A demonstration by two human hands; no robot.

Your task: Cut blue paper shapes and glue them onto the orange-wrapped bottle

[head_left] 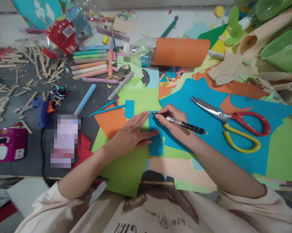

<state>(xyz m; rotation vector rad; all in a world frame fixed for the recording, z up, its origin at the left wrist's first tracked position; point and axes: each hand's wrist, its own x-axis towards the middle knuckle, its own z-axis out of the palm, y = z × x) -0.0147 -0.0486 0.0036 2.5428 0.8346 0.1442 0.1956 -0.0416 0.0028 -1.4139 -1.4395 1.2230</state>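
Observation:
My right hand (173, 120) grips a black pen (186, 124), its tip at the upper part of a small blue paper piece (156, 145). A curved line shows on the lower half of that piece. My left hand (137, 131) lies with fingers stretched out, the fingertips and thumb at the piece's left side. Beneath is a sheet of green paper (126, 173). Left of the fingers are a blue paper cutout (129, 109), thin blue strips (108, 108) and orange paper (111, 121). Scissors (221, 115) with red and yellow handles lie open on a large blue sheet (209, 155) to the right.
A clear bottle wrapped in orange paper (182, 52) lies behind my hands. Several markers (91, 66), a blue glue gun (44, 113), a blurred-out rectangular object (64, 140) and a purple box (11, 144) are at left. Wooden sticks (39, 61) and paper scraps are scattered around.

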